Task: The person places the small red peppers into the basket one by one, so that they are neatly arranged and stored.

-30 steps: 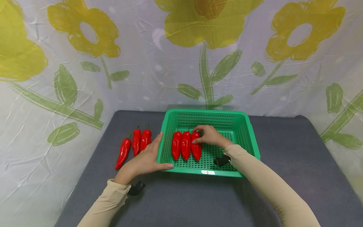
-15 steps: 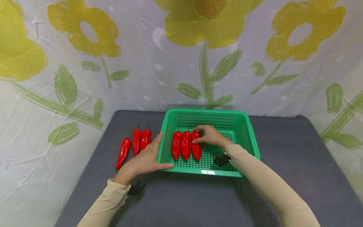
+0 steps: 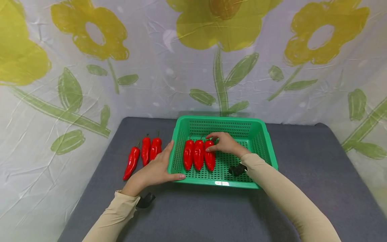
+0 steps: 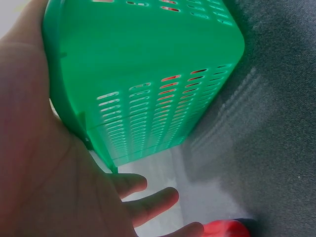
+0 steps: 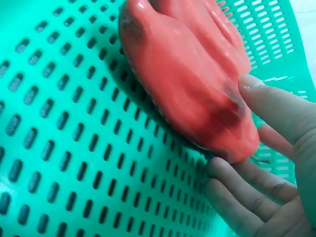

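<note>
A green perforated plastic basket (image 3: 199, 181) stands on the grey table with three long red peppers in its left half, side by side. My right hand (image 3: 226, 144) reaches in and pinches the stem end of the rightmost red pepper (image 3: 210, 163). In the right wrist view, the thumb (image 5: 266, 101) presses on that pepper's side while fingertips touch it from below. My left hand (image 3: 154, 171) rests at the basket's front left corner, thumb along the front rim and fingers extended by the left wall. From the left wrist view, its palm meets the basket wall (image 4: 148, 59).
Left of the basket three more red peppers lie on the table: one slanted pepper (image 3: 131, 163) and two upright in view, one pepper (image 3: 145, 151) partly beside my left hand. A white cloth with yellow flowers (image 3: 151, 84) hangs behind and around the table.
</note>
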A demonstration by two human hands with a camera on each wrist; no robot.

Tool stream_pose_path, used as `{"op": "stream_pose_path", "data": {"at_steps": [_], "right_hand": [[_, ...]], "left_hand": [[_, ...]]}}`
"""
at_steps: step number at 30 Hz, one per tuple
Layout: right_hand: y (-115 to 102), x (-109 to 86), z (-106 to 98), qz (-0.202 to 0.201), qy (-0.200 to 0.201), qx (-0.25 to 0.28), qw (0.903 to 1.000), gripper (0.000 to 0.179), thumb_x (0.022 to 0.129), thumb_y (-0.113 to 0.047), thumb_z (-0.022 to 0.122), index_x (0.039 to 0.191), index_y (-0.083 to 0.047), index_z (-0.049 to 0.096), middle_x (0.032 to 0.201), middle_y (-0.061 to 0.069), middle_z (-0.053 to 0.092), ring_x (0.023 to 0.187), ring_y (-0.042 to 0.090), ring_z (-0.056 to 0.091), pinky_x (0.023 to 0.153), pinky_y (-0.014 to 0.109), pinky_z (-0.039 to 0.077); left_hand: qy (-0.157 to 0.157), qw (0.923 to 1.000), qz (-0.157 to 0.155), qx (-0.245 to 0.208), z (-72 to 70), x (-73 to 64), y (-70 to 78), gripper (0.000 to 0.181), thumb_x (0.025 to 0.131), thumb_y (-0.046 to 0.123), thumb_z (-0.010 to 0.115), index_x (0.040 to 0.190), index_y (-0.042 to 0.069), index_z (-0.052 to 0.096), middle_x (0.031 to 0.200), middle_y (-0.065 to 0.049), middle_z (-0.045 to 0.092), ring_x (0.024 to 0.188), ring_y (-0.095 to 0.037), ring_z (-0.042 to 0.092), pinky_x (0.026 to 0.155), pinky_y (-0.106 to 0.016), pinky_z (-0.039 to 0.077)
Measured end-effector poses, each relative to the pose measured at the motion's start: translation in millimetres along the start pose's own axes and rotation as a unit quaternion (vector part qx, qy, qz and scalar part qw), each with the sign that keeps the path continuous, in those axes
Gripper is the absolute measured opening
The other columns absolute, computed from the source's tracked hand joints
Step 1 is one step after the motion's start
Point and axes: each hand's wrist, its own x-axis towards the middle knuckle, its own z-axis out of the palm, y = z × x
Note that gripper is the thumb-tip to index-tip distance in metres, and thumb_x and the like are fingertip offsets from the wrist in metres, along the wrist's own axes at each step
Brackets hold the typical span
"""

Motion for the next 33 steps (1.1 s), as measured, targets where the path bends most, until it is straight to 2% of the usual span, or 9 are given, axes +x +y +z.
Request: {"op": "stream_pose_path", "data": {"at_steps": [12,20,26,33], "right_hand": [[-6,-6.9,-16,-0.006,0.015,-0.009,0.9998,0.056,0.084,-0.035,0.078,0.134,-0.015,0.061,0.125,0.015,0.066,0.111,0.031,0.063,0.086,0.043,0.055],[-13,-17.0,-40,-0.013,0.018,-0.01,0.9997,0.056,0.086,-0.035,0.077,0.136,-0.015,0.059,0.127,0.018,0.064,0.107,0.03,0.065,0.082,0.04,0.056],[-20,-30.3,-60,-0.014,0.026,0.0,0.9996,0.059,0.085,-0.039,0.077,0.137,-0.018,0.059,0.129,0.015,0.064,0.103,0.028,0.068,0.084,0.042,0.057],[-26,-58.7,-85,-0.014,0.045,-0.004,0.9989,0.063,0.084,-0.04,0.078,0.14,-0.019,0.056,0.131,0.014,0.062,0.1,0.026,0.068,0.081,0.04,0.056]], "left_hand": [[0.001,1.0,0.002,-0.004,-0.4,0.4,1.2,0.128,0.073,0.067,0.074,0.16,0.019,-0.007,0.167,-0.009,0.012,0.15,-0.036,0.024,0.109,-0.061,0.041],[0.001,1.0,0.006,-0.001,-0.9,0.2,0.6,0.127,0.073,0.067,0.074,0.16,0.018,-0.006,0.167,-0.01,0.013,0.15,-0.036,0.025,0.108,-0.061,0.042],[-0.003,1.0,0.0,-0.005,-0.7,-0.7,0.3,0.127,0.074,0.067,0.073,0.16,0.02,-0.008,0.166,-0.011,0.015,0.149,-0.036,0.026,0.108,-0.06,0.043],[-0.004,1.0,0.0,-0.002,-0.8,-0.5,0.9,0.127,0.074,0.068,0.073,0.16,0.021,-0.008,0.167,-0.011,0.014,0.15,-0.036,0.025,0.109,-0.059,0.042]]}}
